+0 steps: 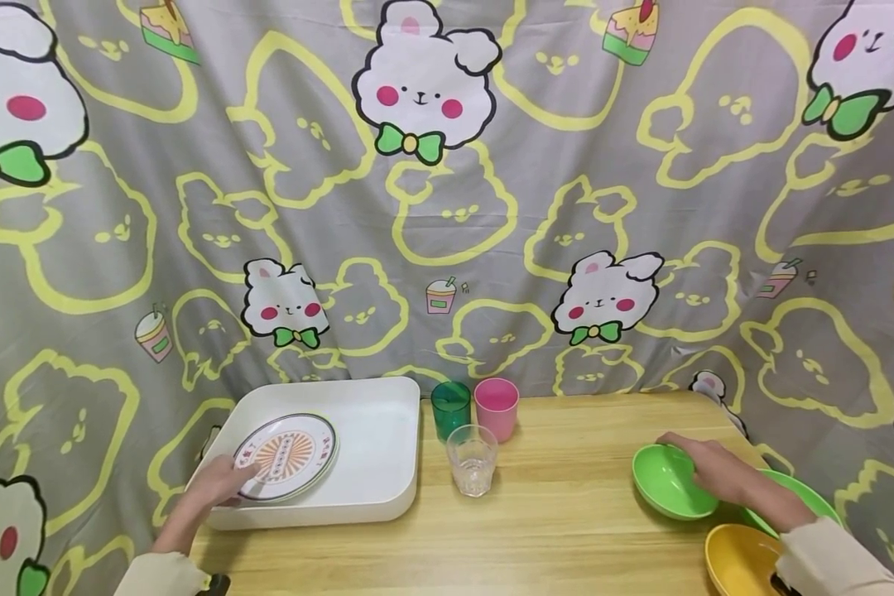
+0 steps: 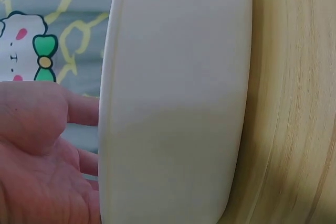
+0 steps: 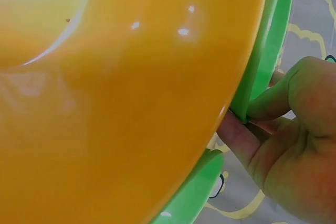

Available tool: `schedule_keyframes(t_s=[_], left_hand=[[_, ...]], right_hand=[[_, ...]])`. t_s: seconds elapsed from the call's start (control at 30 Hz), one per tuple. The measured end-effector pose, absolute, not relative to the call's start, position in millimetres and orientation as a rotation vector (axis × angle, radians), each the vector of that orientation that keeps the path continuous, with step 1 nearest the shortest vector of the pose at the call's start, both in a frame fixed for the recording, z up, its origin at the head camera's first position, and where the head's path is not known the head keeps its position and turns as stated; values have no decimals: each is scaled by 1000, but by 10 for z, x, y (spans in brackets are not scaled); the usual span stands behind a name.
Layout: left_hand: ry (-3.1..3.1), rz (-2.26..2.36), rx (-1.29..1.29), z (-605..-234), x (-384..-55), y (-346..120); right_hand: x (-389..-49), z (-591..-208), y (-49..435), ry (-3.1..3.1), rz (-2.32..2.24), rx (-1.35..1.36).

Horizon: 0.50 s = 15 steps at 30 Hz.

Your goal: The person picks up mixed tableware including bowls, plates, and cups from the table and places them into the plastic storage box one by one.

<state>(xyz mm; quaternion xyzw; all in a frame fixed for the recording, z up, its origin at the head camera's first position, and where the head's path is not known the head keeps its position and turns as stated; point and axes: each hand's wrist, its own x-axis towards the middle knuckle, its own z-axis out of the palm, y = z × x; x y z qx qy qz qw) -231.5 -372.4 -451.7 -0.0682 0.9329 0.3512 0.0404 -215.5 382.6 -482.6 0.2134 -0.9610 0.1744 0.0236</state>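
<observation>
A round plate [image 1: 290, 454] with an orange sunburst pattern lies in a white tray [image 1: 376, 463] at the table's left. My left hand [image 1: 237, 480] reaches over the tray's front left corner and holds the plate's near rim. In the left wrist view my palm [image 2: 37, 150] sits beside the tray's outer wall [image 2: 173, 103], and the fingertips are hidden behind it. At the right, my right hand [image 1: 704, 468] grips the rim of a small green bowl [image 1: 666, 484]. The right wrist view shows my thumb [image 3: 294, 100] pinching that green rim [image 3: 262, 61].
A dark green cup [image 1: 450, 408], a pink cup [image 1: 497, 407] and a clear glass [image 1: 473, 459] stand mid-table. A second green dish [image 1: 808, 497] and a yellow bowl [image 1: 741, 559] sit at the right front corner. A patterned curtain [image 1: 447, 207] hangs behind the wooden table [image 1: 559, 530].
</observation>
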Motion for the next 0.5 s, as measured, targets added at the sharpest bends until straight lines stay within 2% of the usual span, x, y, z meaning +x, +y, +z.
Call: schedule_keyframes(t_s=[0.27,0.5], left_hand=[[2846,1025,-188,-4530,-2336,-3724],[2757,1146,-147,-4521,-2327,-3735]], right_hand=[[-2138,-4831,3833,-2961,577,661],[-2122,-4808,3823,-3026,684,554]])
